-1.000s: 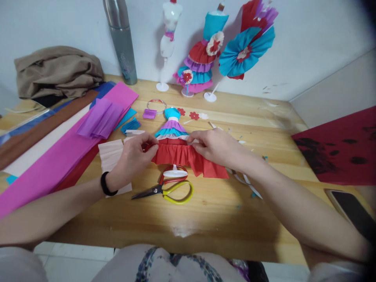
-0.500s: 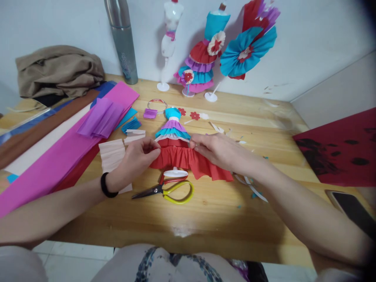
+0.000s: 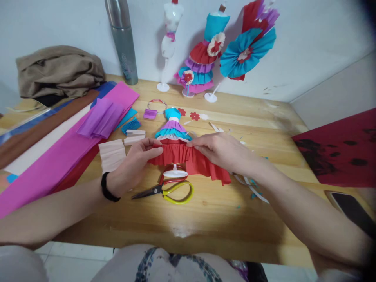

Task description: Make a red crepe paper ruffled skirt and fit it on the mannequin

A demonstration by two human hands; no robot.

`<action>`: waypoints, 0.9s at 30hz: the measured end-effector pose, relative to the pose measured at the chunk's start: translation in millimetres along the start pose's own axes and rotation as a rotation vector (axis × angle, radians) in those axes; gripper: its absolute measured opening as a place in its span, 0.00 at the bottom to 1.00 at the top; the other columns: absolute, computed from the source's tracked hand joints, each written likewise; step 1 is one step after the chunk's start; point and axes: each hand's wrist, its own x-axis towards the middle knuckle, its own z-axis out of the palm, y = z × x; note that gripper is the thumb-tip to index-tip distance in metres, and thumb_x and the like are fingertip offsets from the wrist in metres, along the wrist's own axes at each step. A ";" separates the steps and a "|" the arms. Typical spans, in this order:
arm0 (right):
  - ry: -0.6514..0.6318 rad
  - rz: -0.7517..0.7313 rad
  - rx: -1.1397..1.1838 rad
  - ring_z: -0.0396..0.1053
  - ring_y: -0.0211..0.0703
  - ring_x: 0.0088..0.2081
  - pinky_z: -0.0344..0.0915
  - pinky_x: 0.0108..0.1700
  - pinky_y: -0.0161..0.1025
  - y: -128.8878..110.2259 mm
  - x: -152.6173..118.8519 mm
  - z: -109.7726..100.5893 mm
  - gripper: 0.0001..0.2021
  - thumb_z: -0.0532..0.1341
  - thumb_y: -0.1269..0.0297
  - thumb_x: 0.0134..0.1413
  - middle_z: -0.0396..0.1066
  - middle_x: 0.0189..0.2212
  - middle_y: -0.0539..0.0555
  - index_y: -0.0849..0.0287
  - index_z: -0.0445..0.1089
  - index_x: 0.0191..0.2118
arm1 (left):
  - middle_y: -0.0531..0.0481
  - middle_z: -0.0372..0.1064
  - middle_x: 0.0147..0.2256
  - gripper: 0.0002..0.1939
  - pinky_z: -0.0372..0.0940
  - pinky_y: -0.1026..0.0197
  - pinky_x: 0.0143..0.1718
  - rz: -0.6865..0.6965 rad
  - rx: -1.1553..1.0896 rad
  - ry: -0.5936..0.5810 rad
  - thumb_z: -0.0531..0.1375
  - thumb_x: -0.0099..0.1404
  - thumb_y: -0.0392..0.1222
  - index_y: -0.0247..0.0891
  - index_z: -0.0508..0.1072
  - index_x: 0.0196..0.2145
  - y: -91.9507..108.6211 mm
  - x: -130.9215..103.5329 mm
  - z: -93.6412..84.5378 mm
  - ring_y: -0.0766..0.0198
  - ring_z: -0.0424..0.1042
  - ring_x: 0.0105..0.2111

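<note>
A small mannequin in a tiered paper dress (image 3: pixel 172 126) of blue, purple, white and red lies on the table, its round white base (image 3: pixel 175 173) toward me. Across its lower skirt runs a pleated strip of red crepe paper (image 3: pixel 173 154), its loose end trailing right. My left hand (image 3: pixel 139 162) pinches the strip's left part between thumb and fingers. With thumb and forefinger closed, my right hand (image 3: pixel 219 148) grips the upper edge right of the skirt's middle. Scissors (image 3: pixel 161 190) with red and yellow handles lie just below the base.
Crepe paper sheets (image 3: pixel 73 147) and a brown cloth (image 3: pixel 58 72) lie at left. A bottle (image 3: pixel 122 43), a bare mannequin (image 3: pixel 170 43), a dressed mannequin (image 3: pixel 202 55) and a big blue paper flower (image 3: pixel 246 51) stand along the wall. A phone (image 3: pixel 349 209) rests at right.
My right hand has shifted slightly left along the red strip, and the strip now has a fold near the middle. My left hand has moved slightly, still pinching the paper.
</note>
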 end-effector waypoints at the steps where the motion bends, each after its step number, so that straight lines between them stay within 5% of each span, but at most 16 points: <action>1: -0.014 0.003 -0.002 0.79 0.54 0.46 0.70 0.42 0.43 0.1 0.7 -0.2 0.18 0.52 0.69 0.66 0.81 0.46 0.53 0.50 0.79 0.49 | 0.52 0.73 0.28 0.12 0.62 0.67 0.29 -0.015 -0.037 -0.004 0.70 0.49 0.37 0.34 0.73 0.31 -0.2 -0.3 0.4 0.69 0.70 0.27; 10: -0.094 0.025 0.040 0.78 0.51 0.41 0.65 0.40 0.40 -4.8 3.7 -0.7 0.14 0.56 0.65 0.64 0.81 0.40 0.57 0.55 0.80 0.45 | 0.48 0.74 0.30 0.06 0.67 0.67 0.27 -0.184 -0.169 0.058 0.62 0.58 0.25 0.31 0.72 0.32 0.5 -9.0 8.8 0.67 0.73 0.27; 16: -0.149 0.018 0.402 0.68 0.41 0.26 0.61 0.31 0.37 2.7 4.6 -2.6 0.12 0.59 0.65 0.58 0.77 0.25 0.51 0.58 0.81 0.38 | 0.43 0.75 0.35 0.09 0.70 0.68 0.31 -0.260 -0.210 0.061 0.57 0.60 0.21 0.29 0.73 0.29 1.1 -8.1 11.9 0.67 0.75 0.30; 20: -0.226 0.078 0.675 0.72 0.44 0.32 0.66 0.37 0.40 13.1 7.2 -4.0 0.11 0.61 0.61 0.55 0.80 0.33 0.53 0.58 0.81 0.37 | 0.40 0.76 0.40 0.09 0.73 0.65 0.34 -0.256 -0.229 0.005 0.56 0.62 0.22 0.28 0.75 0.34 -3.1 -3.9 10.1 0.64 0.76 0.33; 23: -0.281 0.139 0.873 0.73 0.44 0.37 0.68 0.42 0.41 17.7 10.0 -3.8 0.13 0.63 0.60 0.52 0.80 0.39 0.54 0.58 0.80 0.40 | 0.43 0.75 0.34 0.09 0.74 0.60 0.33 -0.250 -0.251 -0.029 0.58 0.61 0.24 0.29 0.76 0.37 -7.3 -0.2 5.8 0.62 0.76 0.29; 27: -0.208 0.164 0.946 0.71 0.40 0.33 0.67 0.38 0.38 17.9 12.2 3.2 0.11 0.63 0.63 0.50 0.78 0.34 0.51 0.55 0.80 0.38 | 0.46 0.74 0.29 0.08 0.73 0.59 0.33 -0.254 -0.331 -0.075 0.61 0.58 0.25 0.30 0.76 0.35 -11.3 3.1 0.0 0.60 0.76 0.29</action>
